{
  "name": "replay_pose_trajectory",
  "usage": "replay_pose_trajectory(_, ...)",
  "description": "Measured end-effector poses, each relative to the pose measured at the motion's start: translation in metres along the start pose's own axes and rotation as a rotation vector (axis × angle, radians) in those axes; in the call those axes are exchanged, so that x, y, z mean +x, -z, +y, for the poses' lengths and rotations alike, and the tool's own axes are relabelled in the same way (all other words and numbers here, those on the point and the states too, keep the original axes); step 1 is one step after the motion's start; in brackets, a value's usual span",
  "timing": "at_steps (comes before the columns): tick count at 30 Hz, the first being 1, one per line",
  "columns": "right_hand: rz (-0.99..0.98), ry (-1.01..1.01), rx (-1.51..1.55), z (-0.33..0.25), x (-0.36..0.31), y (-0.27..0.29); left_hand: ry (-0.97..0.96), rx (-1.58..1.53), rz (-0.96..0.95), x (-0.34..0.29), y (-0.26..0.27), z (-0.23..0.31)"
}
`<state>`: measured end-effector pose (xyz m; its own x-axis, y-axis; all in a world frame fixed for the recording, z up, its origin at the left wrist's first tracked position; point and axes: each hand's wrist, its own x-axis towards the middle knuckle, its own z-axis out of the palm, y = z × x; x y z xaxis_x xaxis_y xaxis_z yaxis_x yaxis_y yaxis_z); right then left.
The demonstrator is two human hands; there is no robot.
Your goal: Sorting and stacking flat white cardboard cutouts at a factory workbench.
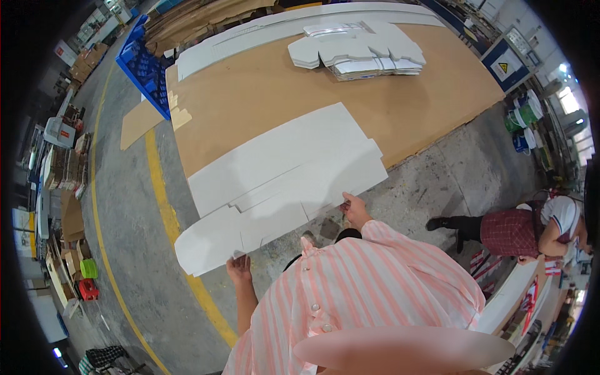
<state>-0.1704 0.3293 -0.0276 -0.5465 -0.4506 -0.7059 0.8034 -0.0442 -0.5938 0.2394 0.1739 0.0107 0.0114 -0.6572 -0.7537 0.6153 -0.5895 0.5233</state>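
Observation:
A large die-cut sheet of white cardboard [294,150] lies partly on a brown board surface [237,100], its near edge jutting out toward me. It has slits and stepped notches. My left hand [239,267] grips that near edge close to the rounded left end, with the fingers partly hidden beneath. Farther right along the same edge, my right hand [356,209] pinches the sheet with the thumb on top. At the far right of the brown surface rests a pile of folded white cardboard pieces [369,53].
Behind them stretches a long white sheet [250,34]. A blue plastic pallet [142,69] stands on edge at the far left. Yellow lines [164,206] cross the concrete floor. To the right are a co-worker [525,231], several buckets [525,119] and a cabinet with a warning sign [507,62].

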Motion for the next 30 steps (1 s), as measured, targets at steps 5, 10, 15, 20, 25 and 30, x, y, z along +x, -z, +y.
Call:
replay_pose_trajectory(5, -0.134, -0.059, -0.063, -0.007, -0.015, -0.001, 0.402, 0.782, -0.448, -0.001, 0.047, 0.011)
replay_pose_trajectory(10, 0.058, -0.061, 0.028, -0.036, -0.02, 0.036, -0.147, 1.536, -1.342, -0.044, -0.049, -0.008)
replay_pose_trajectory(15, 0.462, 0.328, -0.07, -0.096, 0.022, 0.115, 0.343, 1.408, -0.907, -0.081, -0.183, -0.042)
replay_pose_trajectory(20, 0.412, 0.475, -0.008, -0.212, 0.068, 0.149, 0.253, 1.328, -0.961, -0.093, -0.266, -0.092)
replay_pose_trajectory(25, 0.301, 0.493, 0.01, -0.349, 0.138, 0.172, 0.205, 1.287, -0.862, -0.111, -0.352, -0.186)
replay_pose_trajectory(30, 0.017, 0.392, -0.134, -0.475, 0.233, 0.18, -0.018, 1.092, -0.793, -0.116, -0.448, -0.263)
